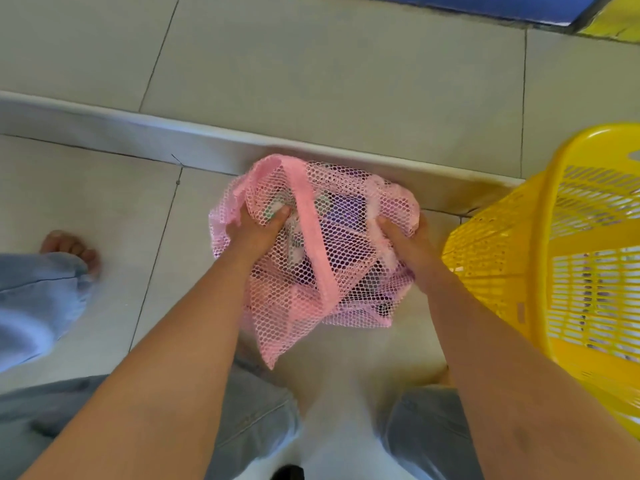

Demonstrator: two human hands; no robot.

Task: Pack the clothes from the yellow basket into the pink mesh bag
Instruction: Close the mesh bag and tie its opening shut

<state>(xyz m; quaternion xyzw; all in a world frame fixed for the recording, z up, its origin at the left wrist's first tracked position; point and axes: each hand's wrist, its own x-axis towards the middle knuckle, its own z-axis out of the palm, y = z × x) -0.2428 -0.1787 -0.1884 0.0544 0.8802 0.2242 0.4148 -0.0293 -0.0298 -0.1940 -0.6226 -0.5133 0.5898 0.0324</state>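
The pink mesh bag [332, 258] rests on the tiled floor between my knees, bulging with clothes; purple and pale fabric [346, 216] shows through the netting. My left hand [256, 230] grips the bag's left rim, fingers bunched in the mesh. On the bag's right side, my right hand [405, 244] clutches the gathered mesh. A pink strap runs down the bag's middle. The yellow basket [554, 258] stands at the right, tilted toward me; its inside is hard to see through the slats.
A raised white step edge [138, 133] crosses the floor just behind the bag. A bare foot [72, 247] and a light denim leg of another person are at the left. A blue mat [485, 8] lies at the far top.
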